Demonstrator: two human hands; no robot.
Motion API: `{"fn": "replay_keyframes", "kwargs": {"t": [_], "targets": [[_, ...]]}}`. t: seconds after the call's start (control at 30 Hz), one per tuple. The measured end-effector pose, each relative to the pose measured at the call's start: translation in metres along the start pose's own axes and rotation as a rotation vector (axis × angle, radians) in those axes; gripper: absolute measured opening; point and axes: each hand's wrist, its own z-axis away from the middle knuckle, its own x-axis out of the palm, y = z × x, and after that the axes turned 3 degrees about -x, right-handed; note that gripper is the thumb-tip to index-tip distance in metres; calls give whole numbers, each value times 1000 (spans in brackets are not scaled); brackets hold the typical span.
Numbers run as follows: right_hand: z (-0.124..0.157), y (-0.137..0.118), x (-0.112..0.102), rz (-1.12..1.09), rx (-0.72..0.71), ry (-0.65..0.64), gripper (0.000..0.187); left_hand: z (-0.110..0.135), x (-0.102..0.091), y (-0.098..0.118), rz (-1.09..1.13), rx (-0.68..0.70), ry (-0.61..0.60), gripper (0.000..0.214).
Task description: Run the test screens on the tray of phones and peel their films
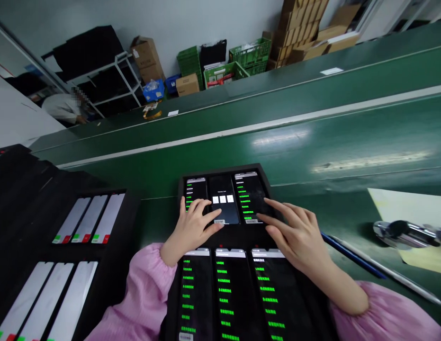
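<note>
In the head view, a black tray [227, 235] holds two rows of lit smartphones. My left hand [194, 226], fingers spread, is over the far-left phone [196, 186] and the middle phone [222, 185], whose dark screen has three white squares. My right hand [299, 233] has its fingers stretched at the right edge of the far-right phone [248, 194], which lists green lines. Whether the fingertips touch glass I cannot tell. The near-row phones, such as the middle one [231, 293], also list green text. Neither hand holds anything.
At left stands another black tray [130, 203] with white-screened phones [80, 220]. A blue pen [353, 255], a silver pen [387, 271] and a shiny metal object [407, 233] on paper lie at right. Beyond the green bench [163, 166] are crates [250, 52], cartons [147, 57] and a person [62, 106].
</note>
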Motion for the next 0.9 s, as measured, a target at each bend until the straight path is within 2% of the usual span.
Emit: {"fn": "replay_keyframes", "kwargs": {"t": [0.27,0.4,0.53,0.67,0.8,0.9], "targets": [[35,-12,-38,-148,-53,15,32,0,1,-3,18,5,0,40],[46,-16,-46,-160,-95,-25,28,0,1,-3,30,16,5,41],[36,-20,-45,-137,-106,-56,27,-1,2,-1,52,7,13,39],[2,-31,-27,-51,-174,-135,32,3,-3,-14,95,-51,54,39],[-41,-44,14,74,-239,-264,49,17,-10,-40,112,-193,144,48],[-68,-49,45,84,-243,-289,52,33,-12,-52,106,-244,156,58]]}}
